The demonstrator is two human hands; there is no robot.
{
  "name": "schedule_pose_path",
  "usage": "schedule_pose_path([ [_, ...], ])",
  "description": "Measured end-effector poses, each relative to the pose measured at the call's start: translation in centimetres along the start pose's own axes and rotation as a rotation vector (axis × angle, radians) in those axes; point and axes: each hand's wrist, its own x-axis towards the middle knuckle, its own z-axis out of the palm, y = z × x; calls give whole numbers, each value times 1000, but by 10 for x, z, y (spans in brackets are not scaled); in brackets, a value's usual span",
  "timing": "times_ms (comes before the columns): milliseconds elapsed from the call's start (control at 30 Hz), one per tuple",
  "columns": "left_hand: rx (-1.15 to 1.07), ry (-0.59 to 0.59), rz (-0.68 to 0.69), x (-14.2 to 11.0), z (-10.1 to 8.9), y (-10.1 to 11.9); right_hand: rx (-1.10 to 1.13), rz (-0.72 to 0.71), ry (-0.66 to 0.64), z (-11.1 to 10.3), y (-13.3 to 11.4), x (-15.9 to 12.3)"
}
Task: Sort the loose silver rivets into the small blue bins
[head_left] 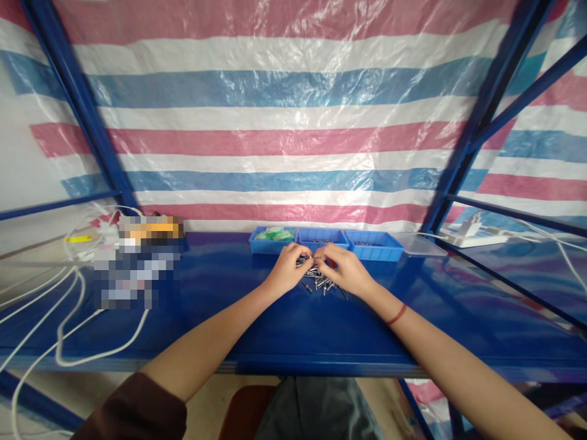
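Observation:
A loose pile of small, slim metal pieces like bolts (324, 283) lies on the blue table, partly under my hands. My left hand (292, 267) is above the pile's left side, its thumb and fingertips pinched together. From the other side my right hand (342, 267) comes in with bent, closed fingers, its fingertips nearly meeting those of the left. Whatever lies between the fingertips is too small and too hidden to make out. Behind the hands stand a blue bin with green-and-white packets (275, 234), a middle blue bin (316, 235) and a right blue bin (373, 244), both with small metal pieces.
A clear plastic lid (424, 245) lies right of the bins. White cables (82, 360) loop over the table's left side, near a blurred-out patch of objects. A white power strip (474, 235) sits at the right. Blue frame posts (472, 140) and a striped sheet (293, 140) enclose the table.

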Motion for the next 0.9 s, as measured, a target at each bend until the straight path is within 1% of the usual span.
schedule_pose_path([
  [67,37,41,1,0,-1,-1,-95,7,-24,1,-1,0],
  [167,74,48,8,0,-2,-2,-165,69,-29,4,4,0],
  [233,100,39,17,2,-5,-2,-151,130,-6,4,12,1],
  [300,128,9,37,3,-10,-1,-145,200,46,-1,24,1],
  [367,157,-83,73,5,-17,-1,-194,294,128,-9,38,1],
  [433,181,-229,118,6,-24,0,-288,417,208,-19,52,-1],
  [500,188,-365,150,5,-31,-1,-396,550,254,-28,64,-4],
  [600,186,-500,155,3,-34,-4,-523,748,262,-37,76,-10],
  [667,184,-547,141,2,-32,-7,-562,840,246,-39,80,-14],
  [700,178,-562,138,1,-30,-9,-563,862,235,-38,81,-14],
  [733,167,-572,141,0,-28,-10,-551,863,223,-37,80,-14],
  [800,148,-575,161,-1,-23,-11,-487,798,197,-31,73,-12],
  [833,152,-566,174,-1,-20,-11,-438,737,180,-28,68,-10],
  [900,196,-511,187,-2,-18,-10,-307,571,112,-19,53,-5],
])
